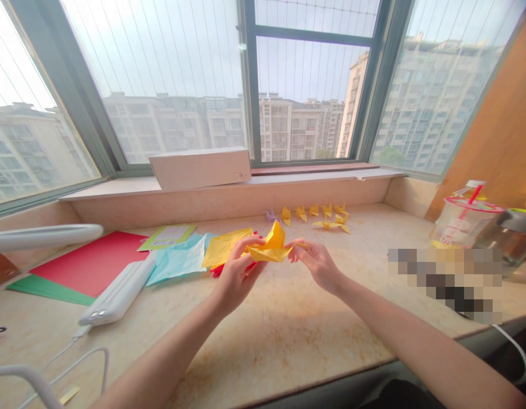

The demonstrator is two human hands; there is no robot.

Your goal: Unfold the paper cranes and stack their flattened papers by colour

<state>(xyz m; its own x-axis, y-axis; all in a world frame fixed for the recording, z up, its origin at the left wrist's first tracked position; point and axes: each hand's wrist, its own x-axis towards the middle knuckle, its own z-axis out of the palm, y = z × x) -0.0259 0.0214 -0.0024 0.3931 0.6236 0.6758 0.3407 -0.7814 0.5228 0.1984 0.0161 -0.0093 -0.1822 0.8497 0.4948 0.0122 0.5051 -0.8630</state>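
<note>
A partly folded yellow origami paper (pixel 271 245) hangs in the air above the stone counter (pixel 297 324), held between both hands. My left hand (pixel 237 272) pinches its left side with closed fingers. My right hand (pixel 316 262) pinches its right tip. Behind them, a row of several finished yellow paper cranes (pixel 326 216) and one purple crane (pixel 270 215) stands near the window ledge.
Sheets of coloured paper lie at left: red (pixel 92 262), green (pixel 50 288), light blue (pixel 180 258), yellow (pixel 222 245). A white lamp base (pixel 118 291) with cable, a white box (pixel 201 167) on the sill, a plastic cup with straw (pixel 463 218) and a jar (pixel 512 236) at right.
</note>
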